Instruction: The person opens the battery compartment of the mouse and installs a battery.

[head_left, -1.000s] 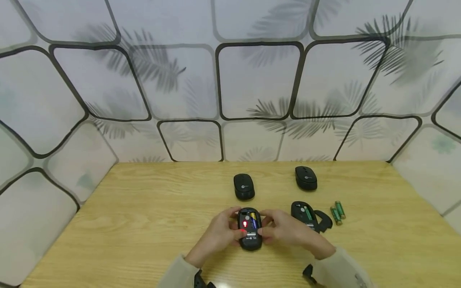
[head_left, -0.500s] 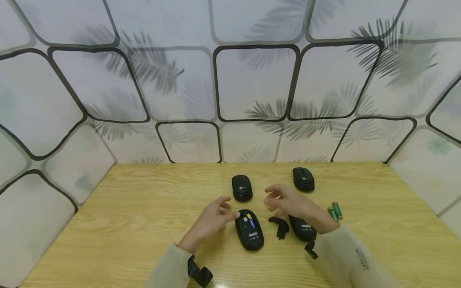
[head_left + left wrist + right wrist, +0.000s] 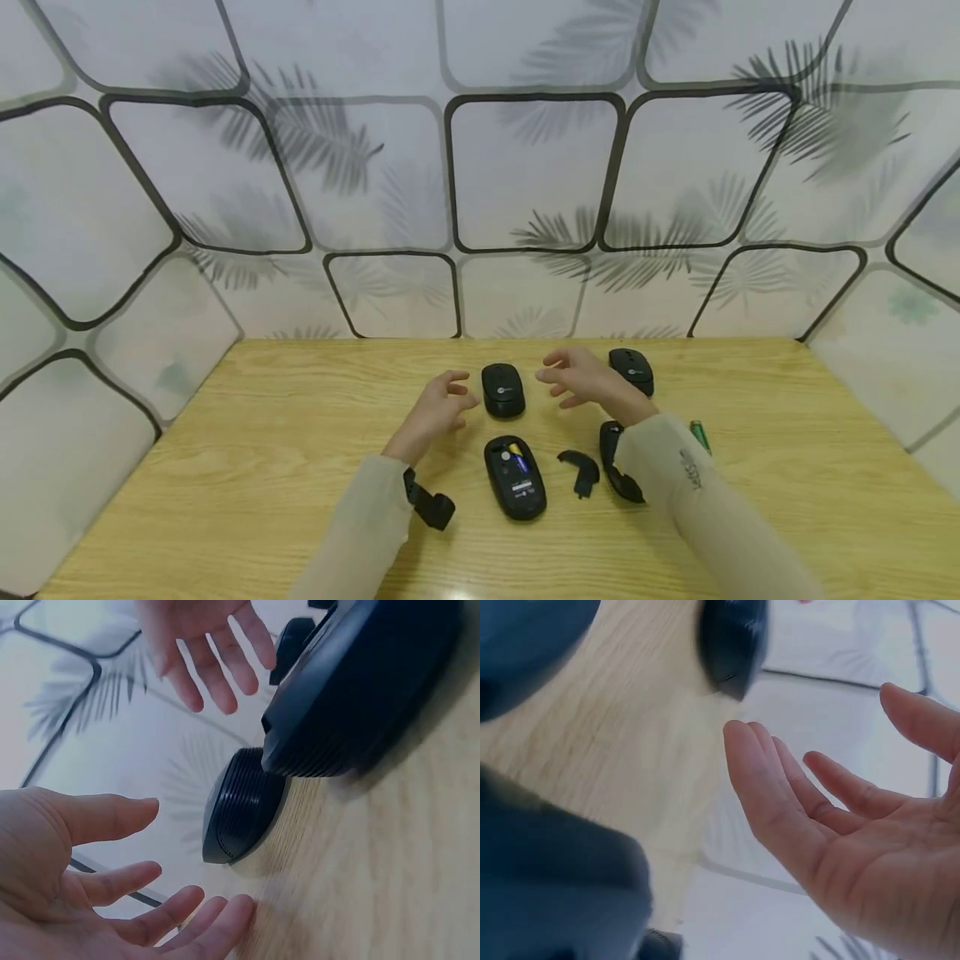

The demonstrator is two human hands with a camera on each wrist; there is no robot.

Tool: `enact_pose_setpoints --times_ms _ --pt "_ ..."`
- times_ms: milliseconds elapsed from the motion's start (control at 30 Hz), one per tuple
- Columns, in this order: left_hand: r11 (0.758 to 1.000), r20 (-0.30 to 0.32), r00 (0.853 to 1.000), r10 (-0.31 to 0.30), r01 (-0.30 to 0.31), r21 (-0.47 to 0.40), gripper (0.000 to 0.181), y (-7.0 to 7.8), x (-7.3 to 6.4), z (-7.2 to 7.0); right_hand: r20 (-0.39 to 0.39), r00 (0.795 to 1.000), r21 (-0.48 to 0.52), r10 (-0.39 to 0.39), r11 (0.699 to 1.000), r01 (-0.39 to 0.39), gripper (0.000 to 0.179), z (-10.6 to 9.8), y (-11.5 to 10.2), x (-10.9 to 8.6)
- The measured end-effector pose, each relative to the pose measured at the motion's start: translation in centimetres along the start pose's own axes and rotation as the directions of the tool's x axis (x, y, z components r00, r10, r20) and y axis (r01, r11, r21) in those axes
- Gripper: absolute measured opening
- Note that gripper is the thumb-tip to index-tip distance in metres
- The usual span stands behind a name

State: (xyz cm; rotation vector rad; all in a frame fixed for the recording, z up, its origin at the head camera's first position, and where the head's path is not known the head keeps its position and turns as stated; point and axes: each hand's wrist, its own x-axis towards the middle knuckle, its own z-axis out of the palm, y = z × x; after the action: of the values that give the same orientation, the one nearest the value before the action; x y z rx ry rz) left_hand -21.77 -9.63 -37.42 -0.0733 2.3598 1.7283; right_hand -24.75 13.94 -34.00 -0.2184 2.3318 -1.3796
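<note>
My left hand hovers left of an upright black computer mouse, its fingers loosely bent and holding nothing. Right of that mouse, my right hand is likewise in the air, relaxed, touching nothing. Both palms face inward; the left wrist view shows a gap between the left hand and the mouse. Closer to me lies an upside-down mouse, its battery bay uncovered with a yellow-and-blue battery inside. A curved black battery cover rests to its right.
Another overturned mouse is partly hidden by the right sleeve. An upright mouse stands at the back right, behind the right forearm. A green battery lies farther right. Patterned panels border the wooden table.
Both hands have let go of the overturned mouse and moved forward to either side of the upright one. Its red light no longer shows. The cover beside it has come into view.
</note>
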Motion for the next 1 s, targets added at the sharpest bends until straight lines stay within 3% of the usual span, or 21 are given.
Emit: enact_pose_setpoints --times_ms 400,533,700,1000 --pt "0.980 0.012 0.997 -0.080 0.081 -0.184 0.057 0.4 2.9 0.6 -0.004 0.996 0.095 0.086 0.992 -0.085 0.053 0.7 0.0 3.8" --pt "0.977 0.070 0.994 -0.081 0.093 -0.194 0.060 0.6 3.7 0.5 0.004 0.994 0.148 0.108 0.983 -0.107 0.055 1.1 0.0 4.8" --pt "0.974 0.170 0.981 -0.092 0.125 -0.189 0.067 0.8 4.3 0.0 0.034 0.990 0.190 0.139 0.971 -0.143 0.060 1.5 0.0 5.8" --pt "0.984 0.214 0.971 -0.105 0.133 -0.119 0.068 0.5 4.8 -0.2 0.100 0.987 0.165 0.129 0.976 -0.145 0.058 2.0 0.5 6.6"
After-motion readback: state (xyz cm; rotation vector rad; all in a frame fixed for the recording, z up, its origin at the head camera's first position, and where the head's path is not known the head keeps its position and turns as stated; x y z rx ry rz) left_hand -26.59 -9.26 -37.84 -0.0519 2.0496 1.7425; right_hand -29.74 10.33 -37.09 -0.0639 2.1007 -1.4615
